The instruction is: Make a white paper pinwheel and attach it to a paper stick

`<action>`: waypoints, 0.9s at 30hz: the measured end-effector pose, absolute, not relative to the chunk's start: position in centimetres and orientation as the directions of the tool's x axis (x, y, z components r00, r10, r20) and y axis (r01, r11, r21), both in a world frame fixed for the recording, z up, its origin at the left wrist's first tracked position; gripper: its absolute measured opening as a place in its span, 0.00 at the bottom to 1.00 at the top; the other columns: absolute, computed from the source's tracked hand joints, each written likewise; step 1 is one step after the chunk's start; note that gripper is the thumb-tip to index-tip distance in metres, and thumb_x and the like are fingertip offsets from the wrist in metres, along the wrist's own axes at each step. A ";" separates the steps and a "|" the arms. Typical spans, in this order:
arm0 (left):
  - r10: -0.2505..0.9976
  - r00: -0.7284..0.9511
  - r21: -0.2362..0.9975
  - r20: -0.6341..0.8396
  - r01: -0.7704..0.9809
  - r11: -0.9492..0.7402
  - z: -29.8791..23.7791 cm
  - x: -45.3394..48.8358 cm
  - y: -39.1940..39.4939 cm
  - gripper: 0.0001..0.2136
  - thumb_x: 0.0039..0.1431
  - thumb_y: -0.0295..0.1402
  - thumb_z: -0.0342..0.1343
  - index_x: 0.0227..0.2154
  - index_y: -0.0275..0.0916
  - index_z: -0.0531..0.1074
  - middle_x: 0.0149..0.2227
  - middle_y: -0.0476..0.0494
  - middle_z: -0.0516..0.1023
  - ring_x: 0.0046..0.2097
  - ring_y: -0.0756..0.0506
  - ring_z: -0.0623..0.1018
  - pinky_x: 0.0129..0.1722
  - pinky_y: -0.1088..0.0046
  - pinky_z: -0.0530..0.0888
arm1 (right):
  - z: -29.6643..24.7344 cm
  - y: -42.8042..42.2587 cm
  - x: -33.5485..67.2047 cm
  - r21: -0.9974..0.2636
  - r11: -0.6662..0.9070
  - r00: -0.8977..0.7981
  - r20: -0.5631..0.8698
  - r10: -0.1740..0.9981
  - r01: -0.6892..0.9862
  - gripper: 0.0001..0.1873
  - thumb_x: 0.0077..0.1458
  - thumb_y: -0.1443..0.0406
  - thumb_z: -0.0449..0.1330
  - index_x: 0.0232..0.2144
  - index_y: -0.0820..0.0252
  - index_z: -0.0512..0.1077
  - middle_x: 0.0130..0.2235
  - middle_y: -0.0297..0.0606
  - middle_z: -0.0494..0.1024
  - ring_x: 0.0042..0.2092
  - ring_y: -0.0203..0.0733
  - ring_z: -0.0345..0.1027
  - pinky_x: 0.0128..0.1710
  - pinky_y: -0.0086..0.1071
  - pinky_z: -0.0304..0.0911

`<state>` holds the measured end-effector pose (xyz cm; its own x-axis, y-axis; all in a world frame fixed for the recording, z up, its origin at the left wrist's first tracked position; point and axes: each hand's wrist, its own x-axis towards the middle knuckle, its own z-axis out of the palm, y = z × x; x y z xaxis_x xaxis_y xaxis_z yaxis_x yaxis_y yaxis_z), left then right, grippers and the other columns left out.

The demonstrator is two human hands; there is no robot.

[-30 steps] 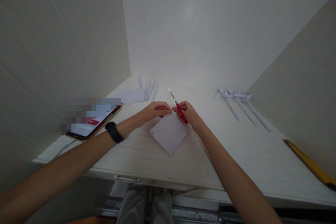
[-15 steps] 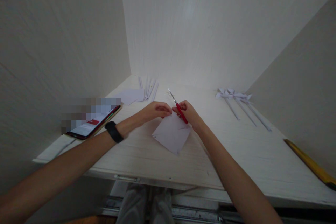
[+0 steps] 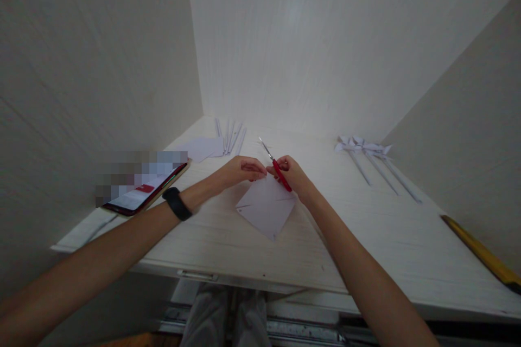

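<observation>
A square sheet of white paper (image 3: 266, 209) lies in front of me with one corner pointing away. Slits run in from its left and right corners, and a small dark mark or hole shows near the left one. My left hand (image 3: 246, 169) pinches the far corner between thumb and fingers. My right hand (image 3: 292, 173) has red-handled scissors (image 3: 281, 175) lodged in it, blades pointing away and up to the left. Its thumb and fingertip also meet at the paper's far corner, close to the left fingertips.
A phone (image 3: 138, 190) lies at the left on the white table (image 3: 366, 249). Paper sheets (image 3: 201, 148) and several thin paper sticks (image 3: 232, 138) lie behind. Paper pinwheels (image 3: 364, 146) on sticks rest at the back right. A yellow tool (image 3: 480, 252) is against the right wall.
Almost nothing differs. Both hands hold the same place at the paper's far corner, and the paper and scissors have shifted only slightly.
</observation>
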<state>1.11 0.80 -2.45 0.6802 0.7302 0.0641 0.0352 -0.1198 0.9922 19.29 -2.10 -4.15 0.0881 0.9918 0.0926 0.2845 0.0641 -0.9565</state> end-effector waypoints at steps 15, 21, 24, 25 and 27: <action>0.744 0.668 0.994 0.032 0.056 -0.093 -2.1 1.2 0.6 0.06 0.43 0.26 0.60 0.27 0.33 0.74 0.29 0.48 0.76 0.32 0.53 0.73 0.35 0.76 0.67 | -4.4 -2.0 19.3 -0.943 0.078 0.081 0.110 0.991 0.324 0.23 0.35 0.52 0.65 0.27 0.58 0.59 0.23 0.28 0.67 0.23 0.30 0.59 0.23 0.26 0.54; 0.743 0.667 0.990 0.049 0.068 -0.127 -2.0 1.1 0.5 0.05 0.44 0.28 0.60 0.27 0.33 0.75 0.30 0.47 0.77 0.32 0.52 0.73 0.35 0.76 0.67 | -4.5 -2.0 19.5 -0.906 0.088 0.066 0.127 0.990 0.415 0.18 0.40 0.56 0.63 0.28 0.58 0.60 0.24 0.30 0.70 0.25 0.33 0.62 0.24 0.27 0.56; 0.737 0.673 0.989 0.055 0.066 -0.134 -2.1 1.2 0.7 0.05 0.44 0.28 0.60 0.27 0.33 0.75 0.29 0.46 0.77 0.33 0.52 0.73 0.36 0.75 0.68 | -4.6 -2.0 19.4 -0.898 0.088 0.061 0.126 0.990 0.431 0.15 0.42 0.58 0.62 0.28 0.58 0.60 0.24 0.31 0.70 0.25 0.33 0.62 0.24 0.27 0.56; 0.736 0.675 0.989 0.057 0.064 -0.136 -2.1 1.2 0.7 0.05 0.43 0.27 0.60 0.27 0.33 0.75 0.29 0.46 0.77 0.32 0.52 0.73 0.36 0.75 0.68 | -4.6 -2.0 19.4 -0.894 0.092 0.059 0.131 0.990 0.438 0.14 0.43 0.58 0.61 0.28 0.58 0.60 0.24 0.31 0.70 0.25 0.33 0.62 0.24 0.27 0.56; 0.732 0.679 0.989 0.062 0.059 -0.139 -2.2 1.2 0.8 0.05 0.43 0.27 0.60 0.26 0.33 0.74 0.28 0.47 0.77 0.32 0.52 0.73 0.37 0.75 0.68 | -4.7 -2.0 19.4 -0.886 0.104 0.054 0.144 0.988 0.453 0.14 0.44 0.59 0.61 0.28 0.57 0.61 0.25 0.31 0.70 0.27 0.34 0.63 0.25 0.27 0.57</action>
<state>1.22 0.83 -2.20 0.6786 0.7319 0.0621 0.0590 -0.1385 0.9886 19.44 -2.02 -4.68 0.0545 0.9880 0.1443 0.4527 0.1044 -0.8855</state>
